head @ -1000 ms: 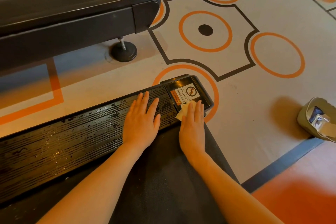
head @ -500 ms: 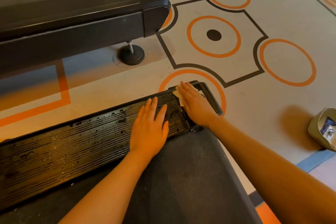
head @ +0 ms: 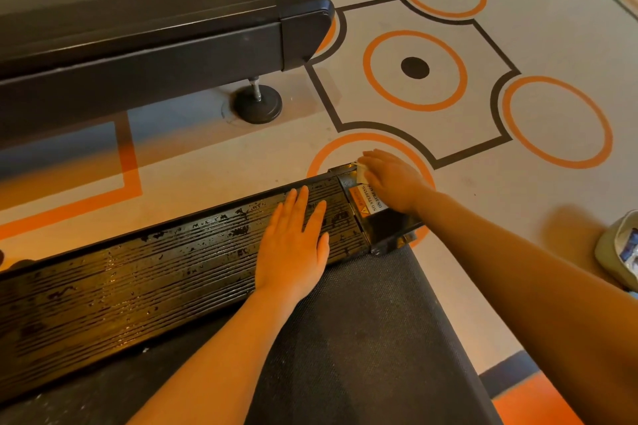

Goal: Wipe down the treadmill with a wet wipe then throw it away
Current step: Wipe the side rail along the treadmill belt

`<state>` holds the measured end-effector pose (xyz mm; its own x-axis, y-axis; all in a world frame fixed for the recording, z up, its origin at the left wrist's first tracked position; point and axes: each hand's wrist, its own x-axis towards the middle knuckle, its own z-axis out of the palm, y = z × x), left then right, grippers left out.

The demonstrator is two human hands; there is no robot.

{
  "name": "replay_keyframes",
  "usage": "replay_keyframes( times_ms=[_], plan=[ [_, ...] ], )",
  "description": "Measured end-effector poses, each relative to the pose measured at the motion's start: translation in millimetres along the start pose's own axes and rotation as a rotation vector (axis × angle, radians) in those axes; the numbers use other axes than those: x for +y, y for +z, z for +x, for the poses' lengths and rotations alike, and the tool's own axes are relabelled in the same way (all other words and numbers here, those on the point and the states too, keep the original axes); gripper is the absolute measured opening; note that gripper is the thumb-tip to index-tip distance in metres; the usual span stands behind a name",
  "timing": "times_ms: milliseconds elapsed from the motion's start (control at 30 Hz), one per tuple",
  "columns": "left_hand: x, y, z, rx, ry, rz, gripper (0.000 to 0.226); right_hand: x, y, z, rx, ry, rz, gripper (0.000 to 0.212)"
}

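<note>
The treadmill's ribbed black side rail (head: 138,272) runs across the lower left, wet and glossy, beside the dark belt (head: 362,338). My left hand (head: 293,245) rests flat on the rail with straight fingers. My right hand (head: 390,179) presses a white wet wipe (head: 360,173) onto the far corner of the black end cap (head: 383,221), just above its orange and white warning label (head: 367,200). Only a small edge of the wipe shows under my fingers.
A second black treadmill (head: 155,31) stands at the upper left on a round foot (head: 257,103). The floor has orange circles and black lines. A small bin (head: 611,248) with rubbish inside sits at the right edge.
My right hand has slid the wipe from the near side of the end cap across the label to its far corner. My left hand stays flat on the rail.
</note>
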<state>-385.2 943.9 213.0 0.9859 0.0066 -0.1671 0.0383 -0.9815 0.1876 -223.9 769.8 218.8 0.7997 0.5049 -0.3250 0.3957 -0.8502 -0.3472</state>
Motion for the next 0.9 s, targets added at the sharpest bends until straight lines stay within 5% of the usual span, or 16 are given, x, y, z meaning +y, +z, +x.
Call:
replay_keyframes(
  times_ms=[333, 900],
  plan=[
    [-0.5, 1.5, -0.7, 0.011, 0.005, -0.011, 0.059, -21.7, 4.8, 5.3, -0.079, -0.117, -0.021, 0.045],
    [-6.7, 14.6, 1.9, 0.098, 0.033, -0.052, 0.054, -24.1, 39.7, -46.1, 0.262, 0.07, 0.183, 0.048]
  ],
)
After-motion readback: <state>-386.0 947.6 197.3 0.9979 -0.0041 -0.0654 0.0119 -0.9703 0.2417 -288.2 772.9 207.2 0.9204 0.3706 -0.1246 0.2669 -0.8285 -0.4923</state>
